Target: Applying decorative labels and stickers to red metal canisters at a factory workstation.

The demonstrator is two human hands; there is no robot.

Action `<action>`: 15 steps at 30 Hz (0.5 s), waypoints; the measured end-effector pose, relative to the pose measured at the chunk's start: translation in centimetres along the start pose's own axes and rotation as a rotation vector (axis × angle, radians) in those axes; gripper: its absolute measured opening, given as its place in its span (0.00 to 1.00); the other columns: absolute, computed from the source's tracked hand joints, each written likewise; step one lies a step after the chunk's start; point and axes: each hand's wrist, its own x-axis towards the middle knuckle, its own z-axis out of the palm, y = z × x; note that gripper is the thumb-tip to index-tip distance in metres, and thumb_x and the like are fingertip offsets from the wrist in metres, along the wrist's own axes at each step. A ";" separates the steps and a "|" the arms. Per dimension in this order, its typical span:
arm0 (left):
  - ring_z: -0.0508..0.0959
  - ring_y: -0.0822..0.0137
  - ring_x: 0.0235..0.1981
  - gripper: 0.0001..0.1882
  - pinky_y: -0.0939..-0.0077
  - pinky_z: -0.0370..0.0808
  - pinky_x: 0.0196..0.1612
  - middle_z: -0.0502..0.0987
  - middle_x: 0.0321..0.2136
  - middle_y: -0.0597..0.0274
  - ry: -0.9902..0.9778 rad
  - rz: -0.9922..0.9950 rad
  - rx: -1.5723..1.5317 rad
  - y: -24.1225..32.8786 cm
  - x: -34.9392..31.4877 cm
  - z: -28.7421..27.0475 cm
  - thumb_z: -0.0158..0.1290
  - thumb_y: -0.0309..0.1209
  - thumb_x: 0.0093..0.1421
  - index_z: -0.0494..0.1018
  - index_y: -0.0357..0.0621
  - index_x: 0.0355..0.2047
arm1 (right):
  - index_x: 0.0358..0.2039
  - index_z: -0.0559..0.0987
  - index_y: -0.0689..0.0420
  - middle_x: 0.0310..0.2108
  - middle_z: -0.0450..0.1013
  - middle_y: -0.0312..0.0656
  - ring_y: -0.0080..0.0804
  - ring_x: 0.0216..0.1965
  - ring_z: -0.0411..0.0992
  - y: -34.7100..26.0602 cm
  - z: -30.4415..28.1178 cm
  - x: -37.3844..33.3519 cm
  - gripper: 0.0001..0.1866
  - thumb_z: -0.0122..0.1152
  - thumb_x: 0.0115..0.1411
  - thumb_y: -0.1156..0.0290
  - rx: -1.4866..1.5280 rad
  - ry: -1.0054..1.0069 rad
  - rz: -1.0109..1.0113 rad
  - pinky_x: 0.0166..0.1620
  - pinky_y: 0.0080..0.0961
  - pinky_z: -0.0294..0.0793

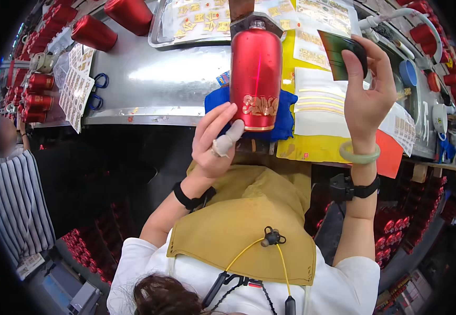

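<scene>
Left hand (pixel 215 139): your grip is open, fingers resting on the red bottle (pixel 255 73).
Right hand (pixel 364 92): pinches a dark card (pixel 343 52).
Risk: I judge the gold label (pixel 259 106) could smear if your thumb slides.

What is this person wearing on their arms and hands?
The left hand has a pale fabric cot on its thumb and a black band at the wrist. The right hand has a pale green bangle and a black strap with a small device. Short white sleeves, bare forearms.
</scene>
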 end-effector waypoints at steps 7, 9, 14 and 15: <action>0.74 0.49 0.57 0.14 0.55 0.76 0.57 0.80 0.53 0.60 -0.167 0.174 0.117 0.8 2.7 0.3 0.69 0.26 0.48 0.86 0.53 0.37 | 0.44 0.83 0.59 0.34 0.79 0.38 0.25 0.32 0.75 -1.5 0.6 -0.6 0.13 0.71 0.58 0.79 0.022 -0.032 -0.030 0.37 0.21 0.74; 0.76 0.48 0.56 0.12 0.54 0.77 0.56 0.80 0.52 0.60 -0.164 0.149 0.071 0.1 2.4 0.1 0.70 0.24 0.48 0.85 0.50 0.35 | 0.43 0.83 0.59 0.34 0.79 0.40 0.28 0.32 0.77 -2.2 0.9 -0.9 0.12 0.70 0.58 0.80 -0.014 -0.086 -0.067 0.37 0.22 0.75; 0.76 0.47 0.57 0.29 0.55 0.74 0.60 0.75 0.55 0.47 0.115 -0.191 -0.160 -0.4 -0.5 0.6 0.76 0.31 0.46 0.75 0.43 0.46 | 0.38 0.85 0.48 0.40 0.78 0.32 0.29 0.38 0.74 -2.8 3.5 -7.1 0.12 0.63 0.52 0.70 0.002 -0.351 -0.518 0.42 0.29 0.73; 0.73 0.47 0.59 0.35 0.54 0.70 0.63 0.73 0.56 0.44 0.151 -0.223 -0.109 -0.6 -0.4 0.8 0.78 0.37 0.45 0.71 0.41 0.49 | 0.39 0.85 0.49 0.39 0.78 0.32 0.27 0.36 0.73 -4.1 3.2 -7.2 0.13 0.62 0.51 0.69 0.116 -0.403 -0.578 0.41 0.28 0.73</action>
